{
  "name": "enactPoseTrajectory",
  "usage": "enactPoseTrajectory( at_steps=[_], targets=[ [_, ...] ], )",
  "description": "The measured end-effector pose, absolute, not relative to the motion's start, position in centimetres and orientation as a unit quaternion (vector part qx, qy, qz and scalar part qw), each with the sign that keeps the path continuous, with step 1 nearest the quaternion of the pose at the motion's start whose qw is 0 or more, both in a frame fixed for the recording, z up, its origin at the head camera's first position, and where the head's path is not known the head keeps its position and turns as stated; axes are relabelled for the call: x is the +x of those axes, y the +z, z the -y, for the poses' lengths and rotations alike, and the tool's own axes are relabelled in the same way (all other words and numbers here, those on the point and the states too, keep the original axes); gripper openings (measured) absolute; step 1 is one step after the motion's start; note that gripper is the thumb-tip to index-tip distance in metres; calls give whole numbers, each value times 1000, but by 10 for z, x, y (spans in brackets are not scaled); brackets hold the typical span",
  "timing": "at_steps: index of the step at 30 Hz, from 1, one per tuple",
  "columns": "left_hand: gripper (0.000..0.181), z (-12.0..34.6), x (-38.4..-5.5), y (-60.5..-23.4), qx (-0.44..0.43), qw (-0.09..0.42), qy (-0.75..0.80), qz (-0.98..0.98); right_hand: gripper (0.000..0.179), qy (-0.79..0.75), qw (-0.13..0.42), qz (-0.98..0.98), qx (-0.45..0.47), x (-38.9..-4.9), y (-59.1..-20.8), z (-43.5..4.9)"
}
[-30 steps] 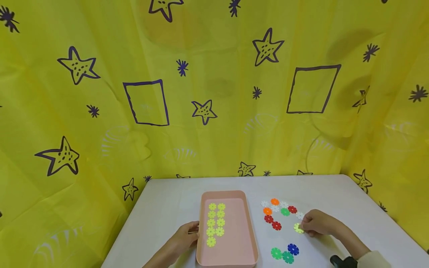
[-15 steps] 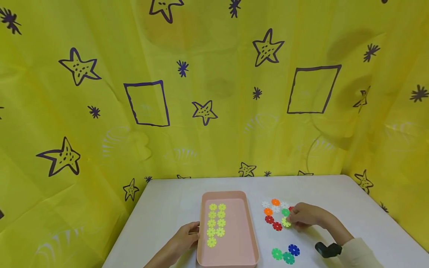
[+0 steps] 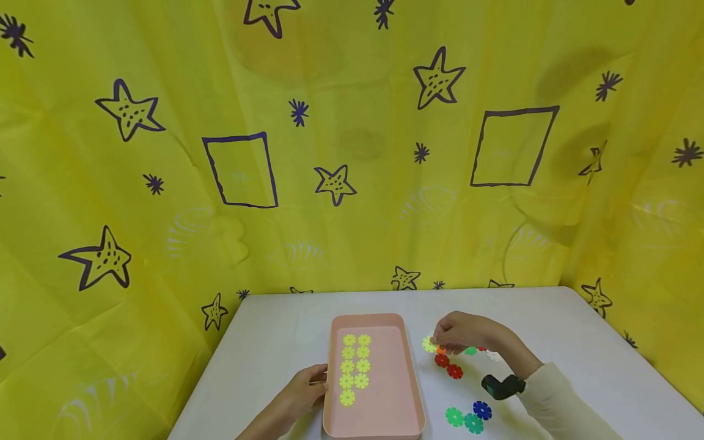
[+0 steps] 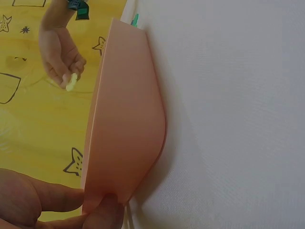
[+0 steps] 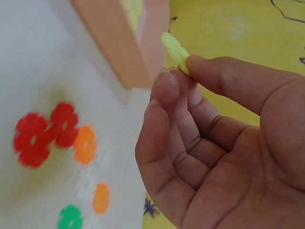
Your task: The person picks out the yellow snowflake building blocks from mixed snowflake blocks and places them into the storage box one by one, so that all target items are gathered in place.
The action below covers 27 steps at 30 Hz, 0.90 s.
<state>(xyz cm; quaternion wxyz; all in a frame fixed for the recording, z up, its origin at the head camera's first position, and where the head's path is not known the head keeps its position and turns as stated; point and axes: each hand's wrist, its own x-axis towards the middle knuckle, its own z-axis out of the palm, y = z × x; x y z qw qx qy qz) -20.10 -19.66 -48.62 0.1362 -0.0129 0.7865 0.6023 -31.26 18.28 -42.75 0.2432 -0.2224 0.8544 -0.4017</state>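
My right hand (image 3: 467, 332) pinches a yellow flower-shaped disc (image 5: 176, 52) between thumb and fingertips, raised above the loose discs right of the tray. A pink tray (image 3: 411, 373) lies in the middle of the head view, with two columns of yellow discs (image 3: 347, 366) in its left half. At the tray's left side, my left hand (image 3: 299, 391) grips the edge, its digits on the rim and outer wall in the left wrist view. Beneath the right hand, an orange disc (image 5: 85, 144) and others are partly hidden in the head view.
Two red discs (image 3: 454, 371) lie right of the tray, and a green disc (image 5: 70, 218) is farther off. Nearer the front are two green discs (image 3: 473, 423) and a blue disc (image 3: 482, 410). Yellow patterned cloth (image 3: 352, 232) encloses the white table (image 3: 286, 324).
My right hand has carried the yellow disc left across the loose discs, from their right side toward the tray. The left hand and tray have stayed put.
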Motion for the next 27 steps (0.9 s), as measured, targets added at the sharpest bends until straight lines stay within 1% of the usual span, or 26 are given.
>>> enactPoseTrajectory(
  at_steps=[6, 11, 15, 21, 27],
  targets=[
    [50, 196, -201, -486, -15, 134, 600, -789, 16, -373, 241, -866, -229, -312, -411, -145],
    [49, 196, -202, -486, -16, 136, 601, -787, 18, -347, 266, -862, -256, -309, -404, -110],
    [49, 196, -203, -487, -19, 140, 602, -786, 18, -302, 282, -871, -267, -305, -407, -82],
    [49, 196, -204, -488, -20, 141, 600, -787, 26, -237, 289, -881, -289, -298, -423, -47],
    [50, 197, -204, -489, -22, 141, 596, -791, 39, -170, 287, -888, -317, -293, -434, -27]
  ],
)
